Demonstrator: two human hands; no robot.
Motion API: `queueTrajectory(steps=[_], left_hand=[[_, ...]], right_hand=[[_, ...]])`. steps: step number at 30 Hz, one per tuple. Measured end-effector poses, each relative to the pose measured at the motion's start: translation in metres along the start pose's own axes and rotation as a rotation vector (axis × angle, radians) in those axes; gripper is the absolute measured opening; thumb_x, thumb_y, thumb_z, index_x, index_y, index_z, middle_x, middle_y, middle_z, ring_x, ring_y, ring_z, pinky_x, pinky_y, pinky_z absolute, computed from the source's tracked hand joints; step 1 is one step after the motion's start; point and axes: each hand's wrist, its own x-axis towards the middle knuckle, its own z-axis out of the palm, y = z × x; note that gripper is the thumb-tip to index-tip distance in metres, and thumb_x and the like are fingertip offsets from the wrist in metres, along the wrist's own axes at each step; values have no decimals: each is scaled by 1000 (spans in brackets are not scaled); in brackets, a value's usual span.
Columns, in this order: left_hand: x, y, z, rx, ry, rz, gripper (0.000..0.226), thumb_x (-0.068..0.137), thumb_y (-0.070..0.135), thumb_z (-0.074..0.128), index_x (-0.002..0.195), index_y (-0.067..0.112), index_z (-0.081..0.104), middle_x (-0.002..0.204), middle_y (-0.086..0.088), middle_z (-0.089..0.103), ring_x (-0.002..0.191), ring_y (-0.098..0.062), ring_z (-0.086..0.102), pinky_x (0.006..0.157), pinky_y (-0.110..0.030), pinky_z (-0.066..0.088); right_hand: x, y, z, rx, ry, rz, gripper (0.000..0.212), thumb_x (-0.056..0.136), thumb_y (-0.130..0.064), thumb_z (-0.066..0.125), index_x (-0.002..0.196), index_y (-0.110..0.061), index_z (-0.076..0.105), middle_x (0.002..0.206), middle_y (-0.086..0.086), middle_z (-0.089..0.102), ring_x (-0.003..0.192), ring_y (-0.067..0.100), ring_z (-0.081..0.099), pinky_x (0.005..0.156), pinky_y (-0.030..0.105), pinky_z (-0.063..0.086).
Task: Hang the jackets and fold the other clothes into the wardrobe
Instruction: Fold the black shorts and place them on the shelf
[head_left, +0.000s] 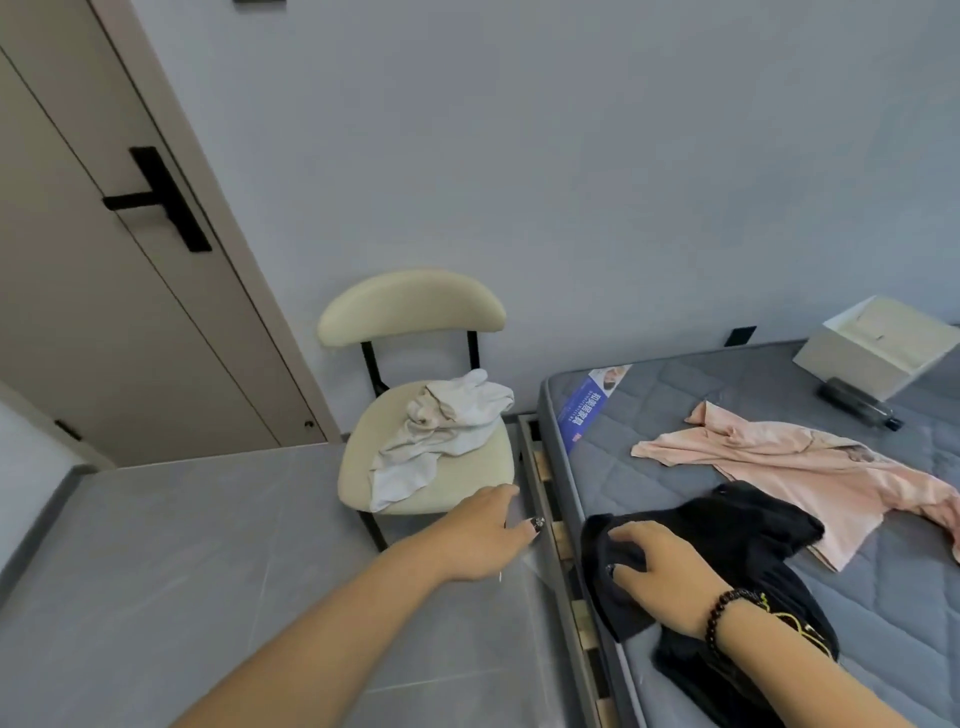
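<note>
A: Where are the person's hands?

B: The right hand (655, 566) lies on the black garment (727, 582) at the near edge of the grey mattress (779, 395), fingers curled into the dark cloth and gripping a fold of it. A dark beaded bracelet (727, 613) sits on that wrist.

A: And the other?

B: The left hand (480, 532) is stretched out over the floor, between the chair (415, 312) and the bed frame (545, 499). It holds nothing; the fingers are loose and slightly spread, pointing toward the frame, just beside the front corner of the chair seat.

A: Which clothes can be seen?

B: Three pieces. The black garment hangs partly over the mattress edge, with some yellow marking near the wrist. Touching it on the far side, a pink top (810, 467) lies spread and rumpled on the mattress. A crumpled white garment (441, 431) lies on the cream seat of the chair, well apart from the other two.

A: Anything else on the bed?

B: A white open box (878, 353) at the far corner, a dark bottle (860, 408) lying just in front of it, and a blue label (587, 410) on the mattress corner.

A: And to the left?

B: A beige door (104, 312) with a black handle (156, 200), shut, standing against the grey wall.
</note>
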Motion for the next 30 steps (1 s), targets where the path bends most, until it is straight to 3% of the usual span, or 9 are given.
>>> queueTrajectory(steps=[6, 10, 16, 19, 22, 25, 28, 30], left_hand=[[78, 24, 41, -88, -56, -61, 63, 98, 49, 42, 151, 22, 24, 159, 1, 24, 145, -17, 25, 116, -32, 24], [132, 32, 82, -151, -103, -125, 59, 97, 46, 44, 149, 22, 29, 154, -1, 33, 138, -16, 35, 104, -26, 30], [195, 27, 155, -231, -169, -192, 55, 97, 42, 47, 147, 21, 34, 152, 1, 38, 137, -14, 39, 108, -27, 31], [219, 17, 191, -219, -227, -218, 55, 98, 41, 46, 147, 20, 33, 152, 1, 38, 138, -15, 38, 112, -33, 33], [237, 7, 221, -214, -270, -243, 54, 98, 40, 47, 146, 20, 35, 151, 1, 40, 137, -15, 39, 111, -33, 34], [251, -1, 248, -226, -312, -274, 53, 97, 40, 48, 145, 21, 37, 148, 1, 44, 132, -15, 45, 110, -34, 37], [259, -6, 269, -254, -354, -311, 52, 96, 40, 49, 144, 22, 39, 145, 2, 46, 126, -14, 50, 106, -34, 40], [261, -6, 277, -262, -390, -328, 52, 95, 42, 48, 143, 24, 39, 142, 6, 48, 122, -13, 52, 101, -30, 42]], right_hand=[[54, 76, 10, 114, -85, 134, 48, 91, -26, 60, 136, -16, 47, 138, 0, 46, 127, 11, 44, 99, 13, 30], [89, 135, 25, 204, -109, 252, 48, 90, -24, 61, 136, -16, 47, 137, 2, 47, 122, 15, 48, 92, 14, 34], [132, 233, 71, 270, -88, 495, 65, 89, -21, 61, 145, -13, 31, 145, 12, 33, 127, 25, 43, 103, 27, 36], [141, 281, 105, 122, -147, 634, 76, 88, -29, 60, 149, -15, 17, 154, 14, 15, 139, 32, 25, 112, 37, 31], [147, 319, 133, -152, -138, 643, 87, 86, -37, 62, 151, -21, 6, 156, 15, 1, 144, 34, 7, 114, 45, 23], [158, 346, 153, -230, -150, 694, 93, 83, -44, 64, 149, -35, 0, 157, 10, -8, 145, 34, -6, 110, 62, 17], [165, 365, 169, -277, -253, 687, 83, 87, -37, 64, 148, -39, 8, 155, 8, 0, 144, 32, 3, 106, 61, 26], [168, 375, 172, -351, -212, 605, 57, 91, -22, 57, 141, -33, 30, 147, 8, 19, 136, 31, 22, 103, 53, 36]])
